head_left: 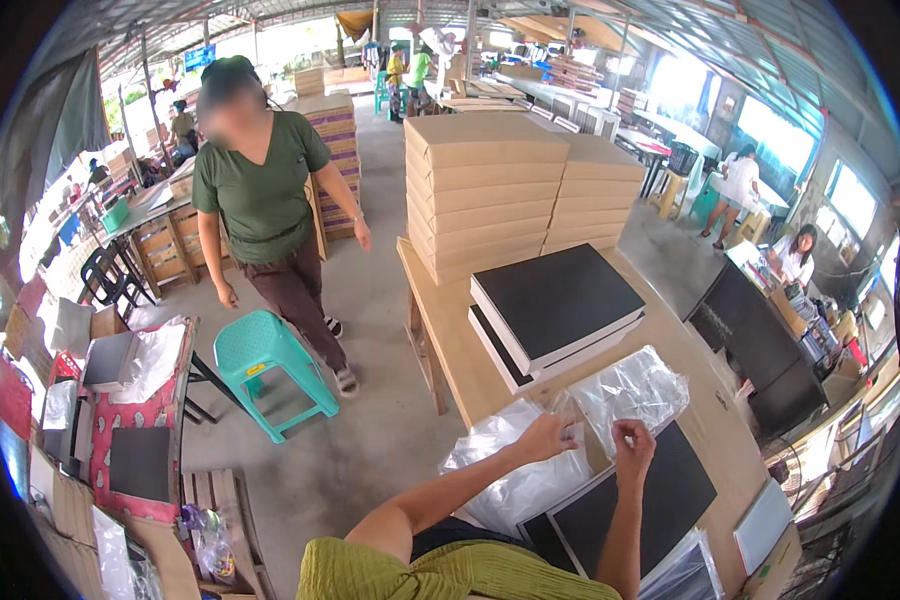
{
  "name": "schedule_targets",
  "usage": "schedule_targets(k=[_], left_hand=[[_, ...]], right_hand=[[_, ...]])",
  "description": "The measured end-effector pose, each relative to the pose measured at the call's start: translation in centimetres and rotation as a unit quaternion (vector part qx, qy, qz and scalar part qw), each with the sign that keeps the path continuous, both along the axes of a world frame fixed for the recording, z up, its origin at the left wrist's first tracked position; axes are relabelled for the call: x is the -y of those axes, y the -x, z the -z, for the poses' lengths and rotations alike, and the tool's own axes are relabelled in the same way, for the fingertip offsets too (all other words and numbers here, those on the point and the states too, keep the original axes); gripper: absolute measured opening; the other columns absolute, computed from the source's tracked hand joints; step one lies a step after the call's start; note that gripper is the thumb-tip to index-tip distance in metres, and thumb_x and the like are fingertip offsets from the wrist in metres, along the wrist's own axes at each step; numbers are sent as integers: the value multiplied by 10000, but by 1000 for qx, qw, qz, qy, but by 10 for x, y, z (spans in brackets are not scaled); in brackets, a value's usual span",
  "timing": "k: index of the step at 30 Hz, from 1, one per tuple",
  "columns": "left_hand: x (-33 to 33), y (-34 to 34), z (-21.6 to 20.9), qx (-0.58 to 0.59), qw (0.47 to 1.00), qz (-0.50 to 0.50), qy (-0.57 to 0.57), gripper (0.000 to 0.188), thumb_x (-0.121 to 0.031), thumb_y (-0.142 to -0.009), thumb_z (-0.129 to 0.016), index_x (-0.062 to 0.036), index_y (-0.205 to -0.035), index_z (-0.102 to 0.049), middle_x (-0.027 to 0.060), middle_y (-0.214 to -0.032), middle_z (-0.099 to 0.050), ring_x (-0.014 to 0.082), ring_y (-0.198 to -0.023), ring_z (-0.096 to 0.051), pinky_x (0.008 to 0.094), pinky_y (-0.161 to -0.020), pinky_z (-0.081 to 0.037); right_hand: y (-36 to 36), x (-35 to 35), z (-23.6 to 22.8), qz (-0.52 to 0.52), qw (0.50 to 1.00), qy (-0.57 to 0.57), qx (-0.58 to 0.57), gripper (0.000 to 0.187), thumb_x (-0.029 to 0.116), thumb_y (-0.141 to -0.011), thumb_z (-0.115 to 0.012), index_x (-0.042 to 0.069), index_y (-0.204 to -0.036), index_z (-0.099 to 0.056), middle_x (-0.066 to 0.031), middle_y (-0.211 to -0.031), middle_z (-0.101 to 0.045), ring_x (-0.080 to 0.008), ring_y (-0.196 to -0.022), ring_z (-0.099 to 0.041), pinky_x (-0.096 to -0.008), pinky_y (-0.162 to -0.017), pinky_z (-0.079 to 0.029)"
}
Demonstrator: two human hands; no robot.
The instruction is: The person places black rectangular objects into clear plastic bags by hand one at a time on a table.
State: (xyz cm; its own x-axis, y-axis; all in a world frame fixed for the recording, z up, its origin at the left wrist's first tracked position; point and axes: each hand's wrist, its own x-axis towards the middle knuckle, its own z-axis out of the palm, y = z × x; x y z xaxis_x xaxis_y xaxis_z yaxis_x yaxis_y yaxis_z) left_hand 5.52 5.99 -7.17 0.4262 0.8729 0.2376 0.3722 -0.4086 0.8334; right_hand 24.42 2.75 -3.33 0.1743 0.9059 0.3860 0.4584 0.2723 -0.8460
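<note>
My left hand (547,438) pinches the edge of a clear plastic bag (635,385), part of which lies flat beyond my hands. The fingers of my right hand (633,448) are closed right beside the bag; what they hold, if anything, is too small to make out. Under my right forearm lies a black sheet or board (685,475) with white edges. More crumpled clear plastic (520,475) spreads below my left forearm. A little farther off, a stack of thick white-edged boards with a black top (558,295) sits on the table.
The wooden table (440,330) carries tall stacks of brown-wrapped packages (485,200) at its far end. A grey-white flat item (765,527) lies at its right edge. On the left are a green plastic stool (270,355), a walking person (265,190) and a red-covered table (105,420).
</note>
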Motion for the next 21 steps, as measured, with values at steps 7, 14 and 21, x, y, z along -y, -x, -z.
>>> schedule_targets(k=[7, 14, 21], left_hand=[[9, 0, -7, 27, 1000, 7, -14, 191, -137, -749, -662, -25, -869, -564, 186, -770, -619, 372, -765, -618, 412, -661, -482], [12, -1, -7, 22, 1000, -18, -1, 290, -211, -740, -714, -32, -913, -564, 177, -744, -612, 359, -729, -617, 410, -639, -472], [9, -3, 23, 30, 993, -6, -111, 388, -360, -754, -712, -34, -930, -597, 117, -676, -586, 267, -598, -591, 362, -562, -448]], right_hand=[[24, 12, 53, -68, 986, 149, -10, 198, 71, -716, -737, -8, -862, -628, -33, -782, -618, -123, -754, -585, -297, -700, -504], [11, 14, 86, 9, 999, 32, -29, 95, 21, -763, -669, -38, -832, -645, -60, -734, -644, -102, -687, -581, -233, -627, -466], [25, 35, 48, 96, 995, -33, 11, 106, -79, -734, -587, -18, -819, -607, -90, -722, -617, -170, -705, -606, -280, -676, -473]])
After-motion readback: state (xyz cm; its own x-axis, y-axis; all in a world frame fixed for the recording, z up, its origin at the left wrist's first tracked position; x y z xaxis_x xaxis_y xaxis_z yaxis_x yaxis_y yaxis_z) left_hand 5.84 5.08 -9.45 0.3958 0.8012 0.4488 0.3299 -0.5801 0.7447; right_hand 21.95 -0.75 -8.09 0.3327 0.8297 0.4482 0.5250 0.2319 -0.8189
